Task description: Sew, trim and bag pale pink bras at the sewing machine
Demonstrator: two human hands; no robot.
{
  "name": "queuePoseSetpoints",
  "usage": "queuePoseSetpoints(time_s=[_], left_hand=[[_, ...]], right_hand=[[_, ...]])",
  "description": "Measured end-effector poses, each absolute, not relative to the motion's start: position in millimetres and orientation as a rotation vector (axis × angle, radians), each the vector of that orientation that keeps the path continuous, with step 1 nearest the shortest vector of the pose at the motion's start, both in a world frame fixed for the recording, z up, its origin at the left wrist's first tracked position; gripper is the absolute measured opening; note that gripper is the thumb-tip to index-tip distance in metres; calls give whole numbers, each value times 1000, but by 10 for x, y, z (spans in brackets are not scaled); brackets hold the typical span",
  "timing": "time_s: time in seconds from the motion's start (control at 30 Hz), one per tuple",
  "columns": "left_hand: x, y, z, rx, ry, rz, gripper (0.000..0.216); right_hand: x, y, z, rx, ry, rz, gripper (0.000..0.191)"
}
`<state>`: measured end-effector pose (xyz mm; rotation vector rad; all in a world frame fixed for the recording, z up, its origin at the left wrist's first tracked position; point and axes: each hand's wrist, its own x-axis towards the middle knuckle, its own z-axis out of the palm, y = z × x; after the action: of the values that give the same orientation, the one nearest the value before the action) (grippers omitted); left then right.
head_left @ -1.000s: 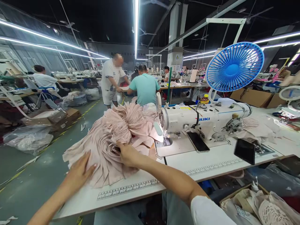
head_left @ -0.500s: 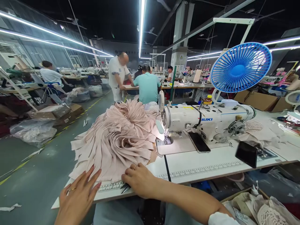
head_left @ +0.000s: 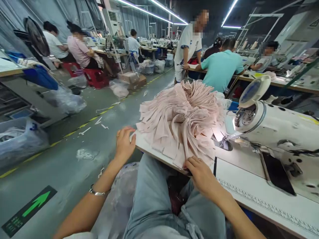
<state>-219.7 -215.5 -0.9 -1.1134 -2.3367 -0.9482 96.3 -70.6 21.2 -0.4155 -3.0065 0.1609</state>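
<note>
A heap of pale pink fabric pieces fans out on the white sewing table, left of the white sewing machine. My left hand grips the table's left corner beside the heap, fingers curled over the edge. My right hand rests at the table's near edge, its fingers bent on the edges of the lowest fabric pieces. My legs in grey trousers show below the table.
A grey aisle floor with a yellow line and a green arrow lies to the left, with plastic bags and boxes. A person in a teal shirt sits just beyond the heap; another stands. Others work at far tables.
The view has swung left and down. My left hand moved from the table top to the table's left corner. My right hand slid to the near edge under the fabric heap.
</note>
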Motion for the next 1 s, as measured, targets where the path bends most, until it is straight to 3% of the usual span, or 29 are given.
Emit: queuePoseSetpoints(time_s=[0.23,0.4,0.53,0.67,1.0], left_hand=[[-1622,-2061,-188,-1877,-2076,-832,32],[-1753,-1944,-137,-1539,-2382,-1000,10],[-1961,-1820,-39,-1207,-2633,-1134,31],[-1983,-1772,38,-1082,-2736,-1438,17],[-1945,-1784,29,-979,-2591,-1987,26]], right_hand=[[1055,-600,316,-477,-2975,149,38],[889,-637,364,-480,-2906,156,34],[476,-710,480,-568,-3038,187,8],[-11,-791,640,-458,-3113,18,33],[-712,-836,601,-430,-3130,65,33]])
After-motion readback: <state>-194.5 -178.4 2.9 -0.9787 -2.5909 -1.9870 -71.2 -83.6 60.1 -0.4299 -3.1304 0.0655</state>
